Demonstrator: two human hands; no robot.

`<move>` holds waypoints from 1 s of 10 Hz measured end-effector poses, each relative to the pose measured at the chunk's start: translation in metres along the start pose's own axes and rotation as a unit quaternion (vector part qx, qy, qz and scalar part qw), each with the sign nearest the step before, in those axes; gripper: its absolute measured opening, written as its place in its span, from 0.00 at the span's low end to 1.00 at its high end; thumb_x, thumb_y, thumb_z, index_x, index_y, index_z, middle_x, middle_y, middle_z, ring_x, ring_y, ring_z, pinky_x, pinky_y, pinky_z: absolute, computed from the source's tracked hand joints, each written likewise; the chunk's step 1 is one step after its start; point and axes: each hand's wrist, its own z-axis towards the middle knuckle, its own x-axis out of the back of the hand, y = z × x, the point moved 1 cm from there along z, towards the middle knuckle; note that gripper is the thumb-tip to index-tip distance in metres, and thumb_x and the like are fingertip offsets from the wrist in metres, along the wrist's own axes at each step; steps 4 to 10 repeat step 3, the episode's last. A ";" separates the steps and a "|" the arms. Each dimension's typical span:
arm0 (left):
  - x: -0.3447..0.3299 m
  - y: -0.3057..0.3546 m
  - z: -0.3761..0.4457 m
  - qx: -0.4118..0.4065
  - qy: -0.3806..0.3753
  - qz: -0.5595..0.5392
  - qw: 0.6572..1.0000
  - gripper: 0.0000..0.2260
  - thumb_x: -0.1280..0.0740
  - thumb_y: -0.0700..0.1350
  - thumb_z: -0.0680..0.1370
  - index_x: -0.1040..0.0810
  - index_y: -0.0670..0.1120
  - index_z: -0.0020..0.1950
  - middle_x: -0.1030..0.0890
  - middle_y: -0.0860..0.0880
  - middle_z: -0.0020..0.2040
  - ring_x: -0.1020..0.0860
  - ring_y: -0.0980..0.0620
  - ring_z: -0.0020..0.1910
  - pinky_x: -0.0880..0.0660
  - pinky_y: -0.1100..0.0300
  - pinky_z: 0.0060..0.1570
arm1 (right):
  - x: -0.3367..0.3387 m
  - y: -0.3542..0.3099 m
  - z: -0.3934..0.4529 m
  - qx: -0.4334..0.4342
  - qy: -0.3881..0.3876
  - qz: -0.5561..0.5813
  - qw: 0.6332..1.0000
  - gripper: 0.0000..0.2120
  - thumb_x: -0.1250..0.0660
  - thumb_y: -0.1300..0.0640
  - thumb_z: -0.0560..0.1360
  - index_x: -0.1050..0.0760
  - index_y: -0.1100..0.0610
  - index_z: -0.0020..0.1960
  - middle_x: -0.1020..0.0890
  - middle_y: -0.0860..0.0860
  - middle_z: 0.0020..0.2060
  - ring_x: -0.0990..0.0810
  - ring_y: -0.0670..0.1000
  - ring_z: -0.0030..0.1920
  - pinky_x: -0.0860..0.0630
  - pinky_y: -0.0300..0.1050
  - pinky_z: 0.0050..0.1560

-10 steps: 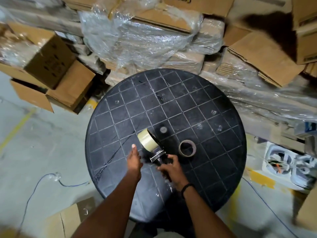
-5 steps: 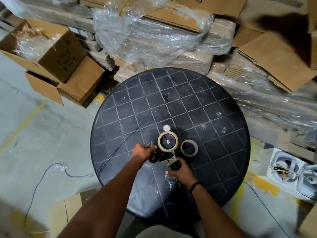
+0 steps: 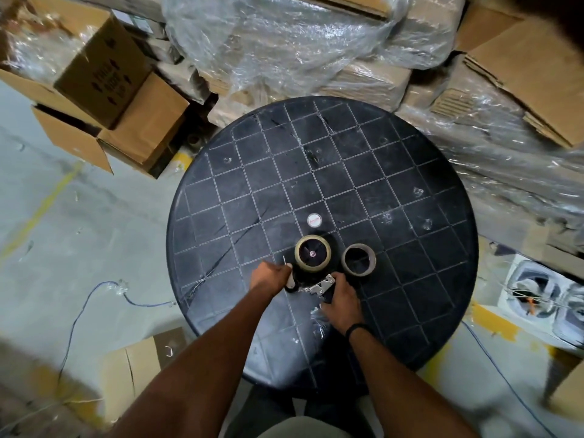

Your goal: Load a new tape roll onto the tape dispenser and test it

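A black tape dispenser [image 3: 311, 281] lies on the round black table [image 3: 410, 197], near its front middle. A roll of clear tape [image 3: 313, 253] sits on the dispenser's hub, its open face turned up toward me. My left hand [image 3: 271, 275] grips the dispenser's left side, by a white part. My right hand [image 3: 340, 303] is closed on the handle end, just below the metal cutter plate. An empty brown cardboard core [image 3: 359, 259] lies flat on the table just right of the roll.
A small white round cap [image 3: 314, 220] lies on the table behind the roll. Cardboard boxes [image 3: 107, 90] and plastic-wrapped stacks [image 3: 284, 49] crowd the back and right. A blue cable [image 3: 94, 298] runs over the floor at left, with another box [image 3: 136, 371] at the front left.
One second ago the dispenser stood tilted with the roll on edge. It now lies flat with the roll facing up, and my left hand has closed on its side.
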 end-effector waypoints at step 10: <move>0.028 -0.012 -0.007 0.019 -0.072 -0.127 0.989 0.18 0.32 0.56 0.79 0.14 0.42 0.45 0.14 0.43 0.43 0.17 0.43 0.41 0.24 0.57 0.34 | 0.006 -0.014 0.001 -0.014 -0.037 -0.032 0.999 0.25 0.26 0.60 0.66 0.31 0.55 0.61 0.21 0.56 0.56 0.20 0.60 0.56 0.22 0.53 0.58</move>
